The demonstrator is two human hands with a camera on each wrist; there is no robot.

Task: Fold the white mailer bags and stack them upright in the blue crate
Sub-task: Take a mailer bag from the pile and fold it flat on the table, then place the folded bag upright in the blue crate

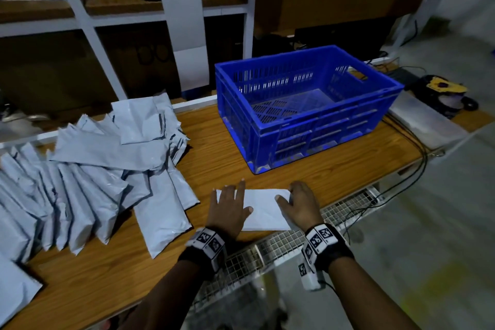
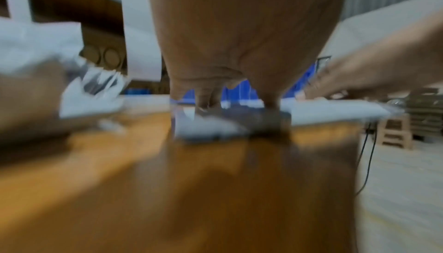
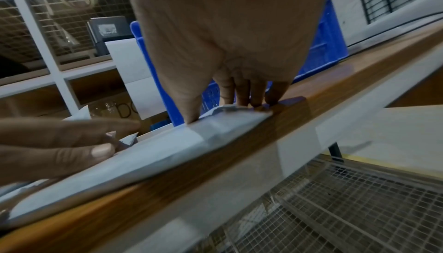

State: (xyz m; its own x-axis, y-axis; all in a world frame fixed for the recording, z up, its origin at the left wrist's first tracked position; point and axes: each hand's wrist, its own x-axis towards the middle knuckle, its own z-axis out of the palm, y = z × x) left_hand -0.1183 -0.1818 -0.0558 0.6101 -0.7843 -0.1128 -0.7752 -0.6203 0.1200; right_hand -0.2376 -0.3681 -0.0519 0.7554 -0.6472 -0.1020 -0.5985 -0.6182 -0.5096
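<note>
A folded white mailer bag (image 1: 263, 211) lies flat on the wooden table (image 1: 219, 147) near its front edge. My left hand (image 1: 238, 198) presses on the bag's left part with straight fingers. My right hand (image 1: 288, 195) is arched over the right end, thumb on top and fingers curled round the far corner. The right wrist view shows that end of the bag (image 3: 215, 124) between thumb and fingers (image 3: 251, 94). The blue crate (image 1: 321, 139) stands empty just behind the hands. A loose pile of unfolded mailer bags (image 1: 107, 163) covers the table's left side.
A wire mesh shelf (image 1: 281, 244) juts out below the table's front edge. Black cables (image 1: 417, 169) hang off the right end, near a yellow and black tape dispenser (image 1: 442, 91) and a clear plastic stack (image 1: 426, 123). White shelving (image 1: 88, 21) rises behind the table.
</note>
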